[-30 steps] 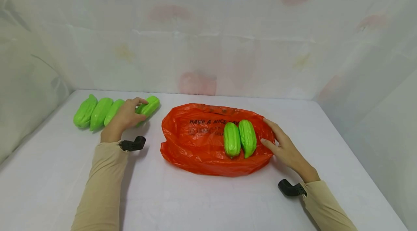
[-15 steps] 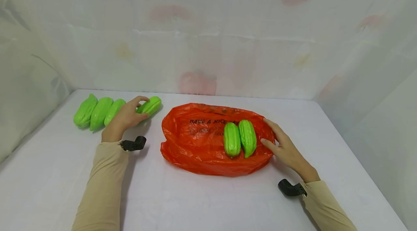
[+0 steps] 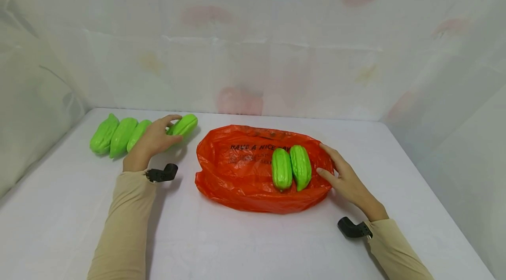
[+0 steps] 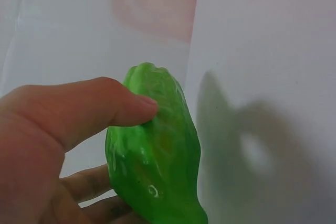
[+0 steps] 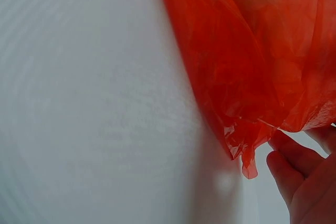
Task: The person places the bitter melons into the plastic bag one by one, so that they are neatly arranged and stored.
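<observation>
My left hand (image 3: pixel 156 137) grips a bright green, ridged bitter melon (image 3: pixel 185 125) between thumb and fingers at the back left. In the left wrist view the bitter melon (image 4: pixel 160 150) is held clear of the surface, with its shadow to the right and the thumb across its side. A red plastic bag (image 3: pixel 221 183) lies spread open mid-table, printed with black lettering. Two more bitter melons (image 3: pixel 291 168) rest side by side in its right part. My right hand (image 3: pixel 348 181) holds the bag's right edge, its thumb over the rim; other fingers are partly hidden behind the bag (image 5: pixel 231 66).
Several bitter melons (image 3: pixel 122 135) lie in a row at the table's back left, one partly behind the left hand. A white cloth covers the table (image 3: pixel 253 249). A pale patterned curtain (image 3: pixel 253 65) hangs along the back, with more sheeting at both sides.
The left hand has moved slightly to the right and up with the bitter melon in its grip. The right hand, the bag and the two bitter melons in it stay put.
</observation>
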A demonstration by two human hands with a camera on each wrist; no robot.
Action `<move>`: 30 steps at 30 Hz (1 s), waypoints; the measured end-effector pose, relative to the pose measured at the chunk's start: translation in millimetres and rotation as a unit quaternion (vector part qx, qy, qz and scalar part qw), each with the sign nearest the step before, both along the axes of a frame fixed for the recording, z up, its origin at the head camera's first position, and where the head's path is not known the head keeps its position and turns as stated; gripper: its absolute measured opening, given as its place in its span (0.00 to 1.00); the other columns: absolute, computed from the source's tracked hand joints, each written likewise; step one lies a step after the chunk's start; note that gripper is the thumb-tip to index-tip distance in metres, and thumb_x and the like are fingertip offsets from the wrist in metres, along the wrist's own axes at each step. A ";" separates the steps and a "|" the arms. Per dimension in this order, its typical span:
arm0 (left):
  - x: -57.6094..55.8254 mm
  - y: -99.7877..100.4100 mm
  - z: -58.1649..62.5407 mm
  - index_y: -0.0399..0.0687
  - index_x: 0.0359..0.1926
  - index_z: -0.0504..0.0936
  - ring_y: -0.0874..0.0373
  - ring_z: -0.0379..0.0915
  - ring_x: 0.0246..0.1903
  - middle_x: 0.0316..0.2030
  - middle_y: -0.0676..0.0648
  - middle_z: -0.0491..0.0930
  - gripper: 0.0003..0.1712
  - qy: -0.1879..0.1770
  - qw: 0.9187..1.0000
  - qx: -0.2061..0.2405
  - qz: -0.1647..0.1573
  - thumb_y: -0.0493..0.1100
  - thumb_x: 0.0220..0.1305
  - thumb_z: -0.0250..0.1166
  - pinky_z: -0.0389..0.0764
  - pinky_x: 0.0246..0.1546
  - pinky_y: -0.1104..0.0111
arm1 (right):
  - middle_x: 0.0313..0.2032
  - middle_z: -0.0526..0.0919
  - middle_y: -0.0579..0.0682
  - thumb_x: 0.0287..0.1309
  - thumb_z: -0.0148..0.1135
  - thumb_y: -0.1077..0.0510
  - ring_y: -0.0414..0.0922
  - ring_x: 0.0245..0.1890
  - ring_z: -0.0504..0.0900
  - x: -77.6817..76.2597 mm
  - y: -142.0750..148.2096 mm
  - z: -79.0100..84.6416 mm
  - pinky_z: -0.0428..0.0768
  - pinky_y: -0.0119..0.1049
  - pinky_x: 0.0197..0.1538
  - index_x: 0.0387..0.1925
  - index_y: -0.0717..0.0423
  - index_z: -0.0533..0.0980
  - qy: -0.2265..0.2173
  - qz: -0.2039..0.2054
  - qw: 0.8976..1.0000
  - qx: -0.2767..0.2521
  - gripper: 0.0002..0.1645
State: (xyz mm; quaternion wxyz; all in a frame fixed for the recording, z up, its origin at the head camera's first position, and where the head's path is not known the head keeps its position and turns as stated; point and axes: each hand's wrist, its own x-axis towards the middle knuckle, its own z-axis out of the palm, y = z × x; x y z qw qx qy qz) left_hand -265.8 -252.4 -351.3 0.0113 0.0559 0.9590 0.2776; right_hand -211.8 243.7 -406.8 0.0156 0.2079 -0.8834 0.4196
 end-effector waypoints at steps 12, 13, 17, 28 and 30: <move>3.7 6.6 11.7 0.41 0.72 0.61 0.34 0.69 0.55 0.61 0.25 0.70 0.37 0.022 0.999 0.019 -0.015 0.40 0.63 0.61 0.72 0.53 0.44 | 0.74 0.56 0.64 0.68 0.57 0.59 0.67 0.73 0.58 0.5 -0.3 0.7 0.64 0.65 0.67 0.76 0.59 0.53 0.000 0.000 1.000 0.000 0.40; 4.0 7.2 12.5 0.41 0.72 0.61 0.34 0.69 0.55 0.61 0.25 0.70 0.37 0.023 0.999 0.020 -0.015 0.40 0.63 0.61 0.72 0.53 0.45 | 0.74 0.56 0.64 0.68 0.57 0.59 0.67 0.73 0.58 0.7 -0.2 0.8 0.64 0.65 0.67 0.75 0.59 0.53 0.000 0.001 1.000 -0.001 0.40; 4.9 10.1 15.6 0.42 0.72 0.61 0.35 0.69 0.54 0.60 0.26 0.70 0.38 0.029 0.999 0.023 -0.011 0.39 0.62 0.60 0.72 0.52 0.45 | 0.74 0.56 0.64 0.68 0.57 0.59 0.67 0.73 0.58 0.9 0.0 0.4 0.64 0.65 0.67 0.75 0.59 0.53 0.000 0.001 1.000 -0.002 0.40; 9.9 19.0 25.1 0.47 0.74 0.58 0.37 0.70 0.54 0.63 0.28 0.69 0.38 0.018 1.000 0.025 -0.003 0.42 0.65 0.58 0.73 0.51 0.49 | 0.74 0.57 0.64 0.69 0.57 0.59 0.67 0.72 0.59 1.9 0.3 -0.2 0.65 0.65 0.66 0.76 0.58 0.53 0.003 0.002 1.000 -0.001 0.39; 10.7 20.3 26.4 0.48 0.74 0.58 0.37 0.70 0.53 0.64 0.28 0.68 0.37 0.017 1.000 0.022 -0.002 0.43 0.65 0.58 0.72 0.51 0.48 | 0.74 0.57 0.64 0.69 0.57 0.59 0.67 0.72 0.58 1.9 0.1 -0.2 0.65 0.65 0.66 0.76 0.58 0.53 0.002 0.003 1.000 -0.001 0.39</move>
